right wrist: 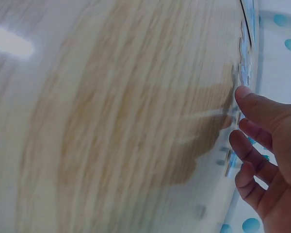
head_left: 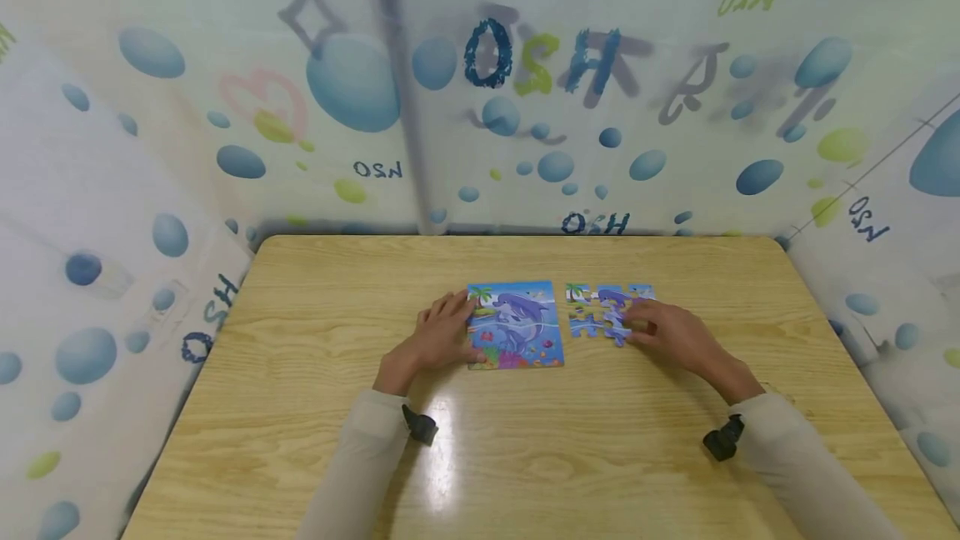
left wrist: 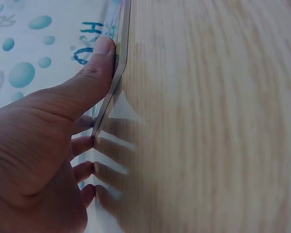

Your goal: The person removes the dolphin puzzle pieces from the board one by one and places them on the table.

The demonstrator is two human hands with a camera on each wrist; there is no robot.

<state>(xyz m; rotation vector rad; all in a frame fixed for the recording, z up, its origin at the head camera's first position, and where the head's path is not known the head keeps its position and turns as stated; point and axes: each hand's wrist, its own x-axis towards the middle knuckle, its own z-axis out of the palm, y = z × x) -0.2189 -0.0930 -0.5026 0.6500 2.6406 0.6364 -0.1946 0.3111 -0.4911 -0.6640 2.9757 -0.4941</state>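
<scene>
A square dolphin picture board (head_left: 517,327) lies flat near the middle of the table. Along its left edge rests my left hand (head_left: 441,336), with the fingers spread; in the left wrist view its thumb (left wrist: 94,68) lies against the board's rim. Right of the board is a group of jigsaw pieces (head_left: 585,324) with a matching dolphin picture, some joined or close together. My right hand (head_left: 675,338) is at the right side of this group, its thumb and fingers pinching a puzzle piece (head_left: 618,328). The fingers partly hide the pieces on that side.
A light wood table (head_left: 525,457) extends around the board and pieces. Behind it hangs a pale wall covering (head_left: 480,148) printed with blue and green drops, close to the table's back edge.
</scene>
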